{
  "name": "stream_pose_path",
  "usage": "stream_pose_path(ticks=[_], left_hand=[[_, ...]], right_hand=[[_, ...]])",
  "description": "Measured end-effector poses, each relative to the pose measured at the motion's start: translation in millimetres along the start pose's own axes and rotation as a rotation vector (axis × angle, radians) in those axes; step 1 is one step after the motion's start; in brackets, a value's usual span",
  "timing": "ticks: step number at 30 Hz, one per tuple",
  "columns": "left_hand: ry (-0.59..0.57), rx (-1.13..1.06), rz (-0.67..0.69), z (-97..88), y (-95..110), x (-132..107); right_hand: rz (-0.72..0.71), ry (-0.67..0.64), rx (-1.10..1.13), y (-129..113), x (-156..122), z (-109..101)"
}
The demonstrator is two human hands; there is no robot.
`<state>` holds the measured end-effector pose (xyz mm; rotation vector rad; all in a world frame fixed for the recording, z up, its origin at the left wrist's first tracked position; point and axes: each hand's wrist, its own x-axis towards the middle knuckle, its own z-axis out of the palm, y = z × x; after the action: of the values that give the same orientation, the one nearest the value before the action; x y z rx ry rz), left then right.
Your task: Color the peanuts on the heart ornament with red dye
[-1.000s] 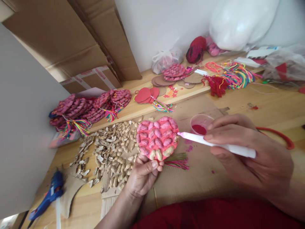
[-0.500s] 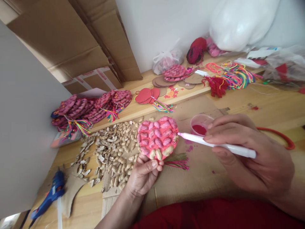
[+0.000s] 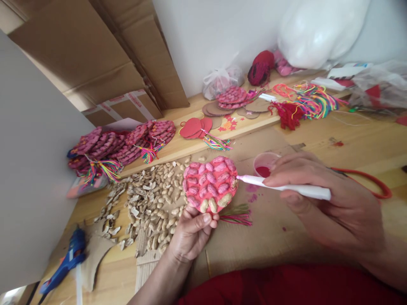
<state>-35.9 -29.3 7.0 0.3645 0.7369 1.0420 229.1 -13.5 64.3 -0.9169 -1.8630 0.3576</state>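
My left hand [image 3: 193, 231] pinches the lower tip of a heart-shaped peanut ornament [image 3: 210, 180], holding it up above the cardboard. Most of its peanut shells are coloured pink; several along the bottom and right edge keep their bare tan. From below its right side a green and pink tassel [image 3: 237, 215] trails out. My right hand [image 3: 330, 203] is closed round a white marker pen [image 3: 295, 189], whose pink tip meets or nearly meets the ornament's right edge. Behind the right fingers stands a small clear cup [image 3: 265, 163] of red-pink liquid, partly hidden.
Loose peanuts [image 3: 159, 207] and shells spread to the left, with a blue glue gun [image 3: 68, 262] beyond them. Finished ornaments [image 3: 124, 142] are stacked on a raised wooden ledge. Red hearts [image 3: 193, 127] and coloured tassels [image 3: 321, 99] lie further along. An orange-red handle [image 3: 375, 184] rests at right.
My right hand and the marker have shifted slightly left, the pen tip staying at the ornament's right edge. My left hand and the ornament have barely moved.
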Motion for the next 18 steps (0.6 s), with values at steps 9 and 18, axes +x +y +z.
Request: stream_pose_path(ticks=[9,18], left_hand=[[0.045,-0.001,0.025,2.7,-0.5,1.2],[0.062,0.005,0.027,3.6,-0.9,0.7]], right_hand=[[0.018,0.056,-0.012,-0.8,-1.5,-0.4],[-0.086,-0.034,-0.130,-0.6,-0.5,-0.6]])
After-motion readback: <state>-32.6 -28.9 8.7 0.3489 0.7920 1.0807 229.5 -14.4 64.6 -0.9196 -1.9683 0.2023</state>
